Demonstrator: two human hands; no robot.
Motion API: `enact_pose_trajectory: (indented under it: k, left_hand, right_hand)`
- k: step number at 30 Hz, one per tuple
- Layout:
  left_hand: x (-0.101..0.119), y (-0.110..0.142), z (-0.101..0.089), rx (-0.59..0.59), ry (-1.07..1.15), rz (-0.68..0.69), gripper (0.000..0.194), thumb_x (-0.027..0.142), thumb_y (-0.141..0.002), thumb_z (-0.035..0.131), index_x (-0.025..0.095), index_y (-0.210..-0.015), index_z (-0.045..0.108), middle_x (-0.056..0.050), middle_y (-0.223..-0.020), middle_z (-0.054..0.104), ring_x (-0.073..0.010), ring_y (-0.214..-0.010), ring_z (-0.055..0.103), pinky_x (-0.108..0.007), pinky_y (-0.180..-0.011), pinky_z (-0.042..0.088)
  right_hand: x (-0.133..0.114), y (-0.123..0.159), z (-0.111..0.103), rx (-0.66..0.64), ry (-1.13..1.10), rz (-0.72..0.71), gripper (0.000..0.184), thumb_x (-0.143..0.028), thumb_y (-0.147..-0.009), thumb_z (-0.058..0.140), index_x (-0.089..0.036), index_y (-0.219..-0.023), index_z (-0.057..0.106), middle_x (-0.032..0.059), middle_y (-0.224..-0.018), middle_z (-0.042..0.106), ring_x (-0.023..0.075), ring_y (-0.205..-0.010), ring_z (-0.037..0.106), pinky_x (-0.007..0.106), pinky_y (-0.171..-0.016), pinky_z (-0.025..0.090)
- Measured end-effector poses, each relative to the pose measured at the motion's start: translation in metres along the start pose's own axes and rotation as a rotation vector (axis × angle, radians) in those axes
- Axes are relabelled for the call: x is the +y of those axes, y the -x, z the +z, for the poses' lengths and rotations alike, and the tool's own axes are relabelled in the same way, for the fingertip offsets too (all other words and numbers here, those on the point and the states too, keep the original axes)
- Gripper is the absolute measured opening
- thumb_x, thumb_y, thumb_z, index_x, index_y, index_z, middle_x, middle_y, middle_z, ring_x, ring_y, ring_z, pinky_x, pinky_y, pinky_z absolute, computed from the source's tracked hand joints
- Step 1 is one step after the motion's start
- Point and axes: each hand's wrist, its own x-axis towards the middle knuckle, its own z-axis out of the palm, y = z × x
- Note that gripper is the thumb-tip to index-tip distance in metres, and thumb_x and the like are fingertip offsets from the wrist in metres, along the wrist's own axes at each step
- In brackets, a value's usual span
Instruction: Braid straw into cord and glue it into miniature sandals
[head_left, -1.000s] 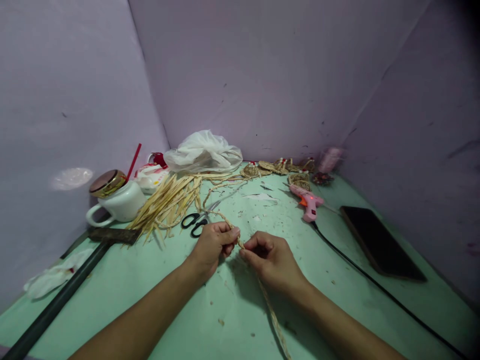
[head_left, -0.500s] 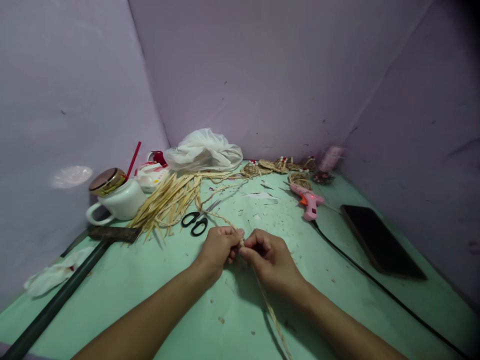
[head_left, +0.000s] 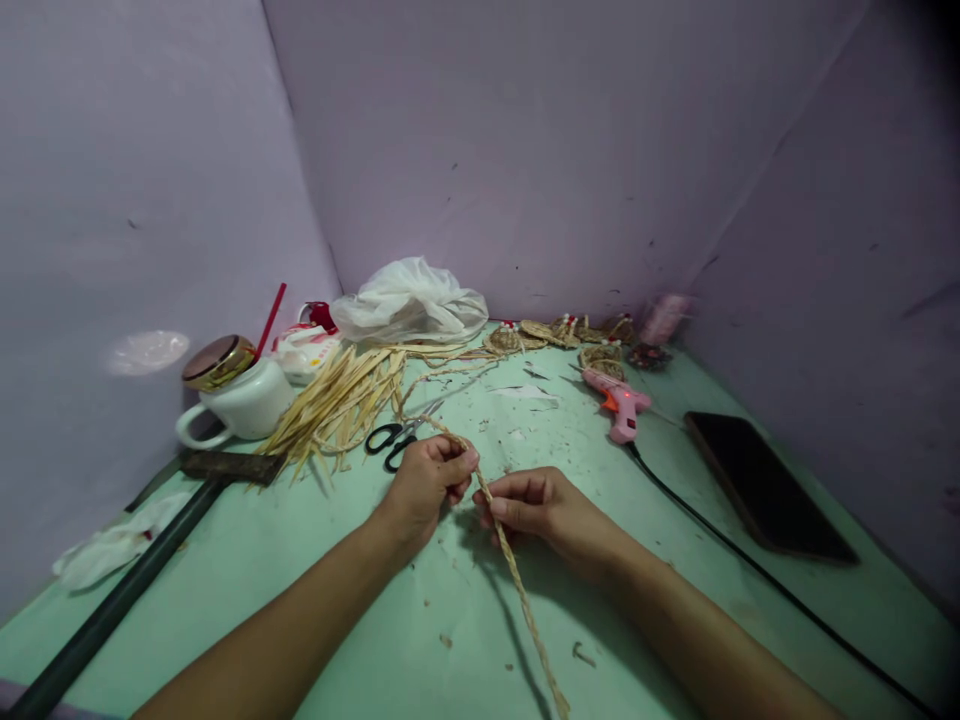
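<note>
A thin tan cord of twisted or braided straw (head_left: 525,600) slants from near the scissors down to the bottom edge. My left hand (head_left: 429,485) is closed, pinching the cord between thumb and fingers. Just below it, my right hand (head_left: 536,510) pinches the same cord, with the thumb on the near side. Beyond my left hand lie black-handled scissors (head_left: 384,438), one handle partly hidden behind that hand. A heap of dry straw strips (head_left: 345,400) spreads to the left of the scissors.
At left are a hammer (head_left: 232,466), a white mug (head_left: 251,400) and a gold-rimmed lid (head_left: 217,362). A white plastic bag (head_left: 412,300) and small woven pieces (head_left: 506,340) line the back. To the right lie a pink glue gun (head_left: 621,400), its black cable and a dark phone or tablet (head_left: 765,485).
Both hands have moved apart slightly, the left up and left, the right a little down. More of the cord now shows between and below them, stretched straighter.
</note>
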Motion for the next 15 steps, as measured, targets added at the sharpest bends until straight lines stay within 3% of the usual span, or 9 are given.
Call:
enact_pose_trajectory:
  k: [6,10,12,15]
  left_hand:
    - [0.0,0.001,0.002,0.033,-0.022,-0.025,0.026,0.032,-0.054,0.07,0.014,-0.06,0.052,0.005,-0.038,0.047,-0.0049,-0.035,0.039,-0.017,-0.036,0.023]
    - [-0.008,0.002,0.007,0.077,-0.049,-0.086,0.026,0.032,-0.053,0.069,0.015,-0.053,0.05,0.004,-0.036,0.047,-0.004,-0.031,0.036,-0.016,-0.033,0.022]
    - [-0.012,0.002,0.01,0.084,-0.057,-0.128,0.028,0.033,-0.052,0.07,0.015,-0.051,0.048,0.005,-0.035,0.046,-0.0038,-0.029,0.034,-0.016,-0.032,0.021]
    - [-0.012,0.002,0.012,0.062,-0.058,-0.175,0.031,0.034,-0.051,0.072,0.015,-0.049,0.047,0.004,-0.035,0.045,-0.0035,-0.029,0.033,-0.016,-0.031,0.019]
  right_hand:
    - [0.004,-0.001,0.004,0.035,0.047,-0.049,0.029,-0.038,-0.058,0.075,-0.012,-0.069,0.068,0.0015,-0.056,0.06,0.0094,-0.05,0.051,0.024,-0.052,0.038]
    - [0.001,0.006,0.01,0.062,0.392,-0.356,0.015,-0.025,-0.075,0.059,-0.014,-0.076,0.069,0.003,-0.064,0.063,0.013,-0.059,0.054,0.025,-0.056,0.039]
    - [0.0,0.01,0.012,0.087,0.593,-0.534,0.017,-0.017,-0.078,0.052,-0.016,-0.079,0.07,0.0035,-0.07,0.065,0.0143,-0.066,0.056,0.026,-0.061,0.04]
    - [0.0,0.01,0.012,0.076,0.689,-0.637,0.019,-0.013,-0.078,0.051,-0.018,-0.078,0.07,0.0033,-0.071,0.065,0.0145,-0.067,0.056,0.026,-0.065,0.041]
